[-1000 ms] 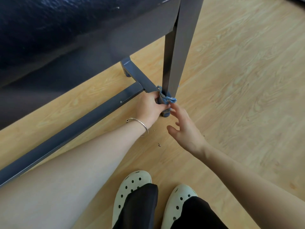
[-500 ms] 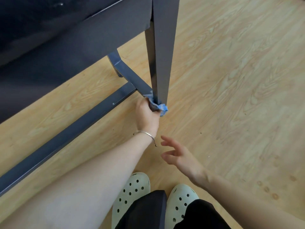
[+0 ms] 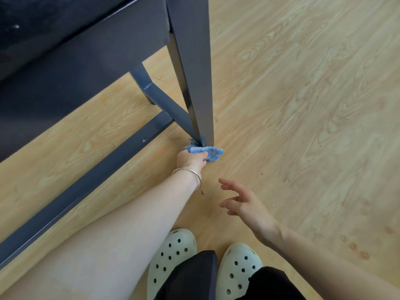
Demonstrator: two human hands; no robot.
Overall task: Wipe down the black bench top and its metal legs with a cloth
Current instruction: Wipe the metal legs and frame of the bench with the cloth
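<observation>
While the left hand [image 3: 190, 159] grips the crumpled blue cloth [image 3: 207, 151] at the foot of the dark grey metal bench leg [image 3: 195, 68], the leg's length runs toward 12 o'clock from that grip (an upward stroke seems next); the empty, spread-fingered right hand [image 3: 245, 205] hovers at 5 o'clock.

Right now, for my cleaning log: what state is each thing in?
Cloth: bunched, pressed against the foot of the leg.
Left hand: grips the cloth.
Right hand: open, holds nothing.
Leg: standing on the floor, cloth at its base.
Floor: a few dark specks near the hands.
</observation>
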